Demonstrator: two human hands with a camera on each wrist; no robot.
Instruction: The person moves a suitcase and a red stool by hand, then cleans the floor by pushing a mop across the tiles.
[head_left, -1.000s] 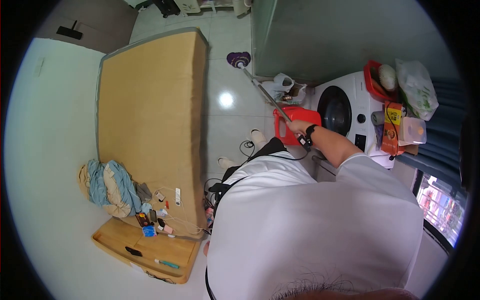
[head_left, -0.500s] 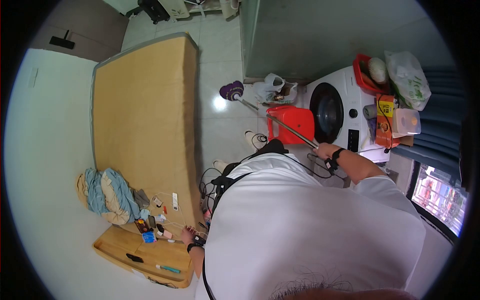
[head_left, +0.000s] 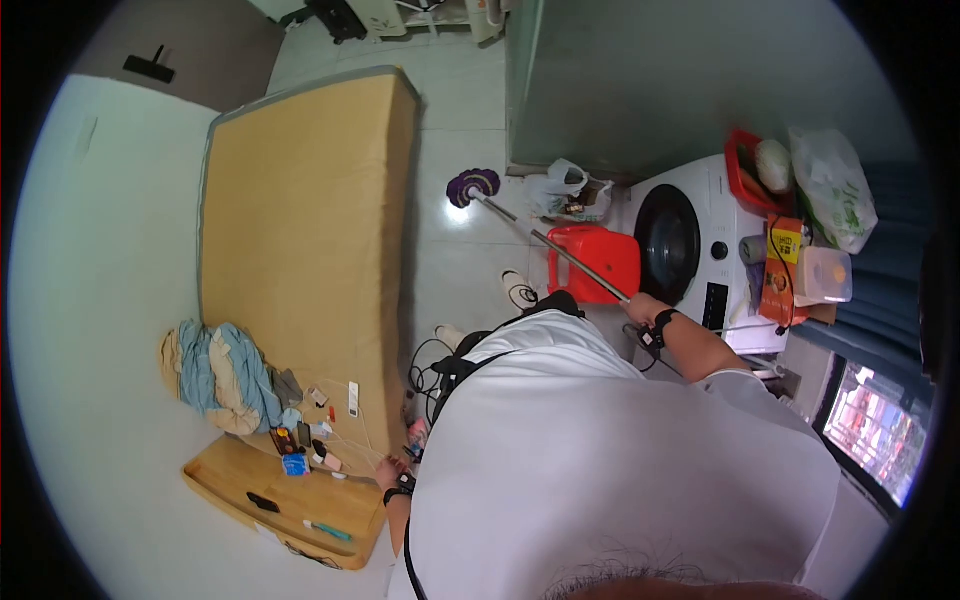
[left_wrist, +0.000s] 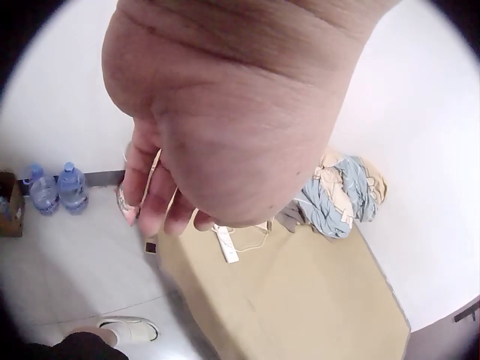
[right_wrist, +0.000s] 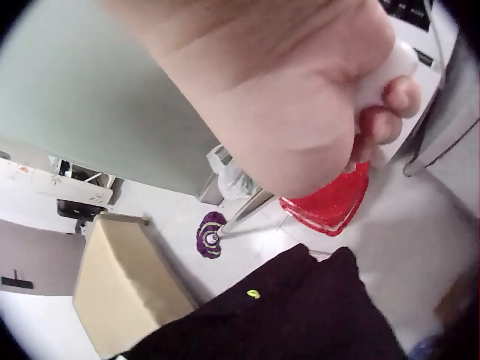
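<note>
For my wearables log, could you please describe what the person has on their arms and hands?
Both hands are bare. The right hand has a black band with a small device at the wrist, and so does the left hand. A white short sleeve covers the right upper arm.

Pale glossy floor tiles [head_left: 455,260] run between a bare tan mattress [head_left: 300,230] on the left and a white washing machine [head_left: 700,240] on the right — daylight glints off them. A window [head_left: 875,425] shows at the near right, a plain white wall [head_left: 90,300] at far left.
</note>
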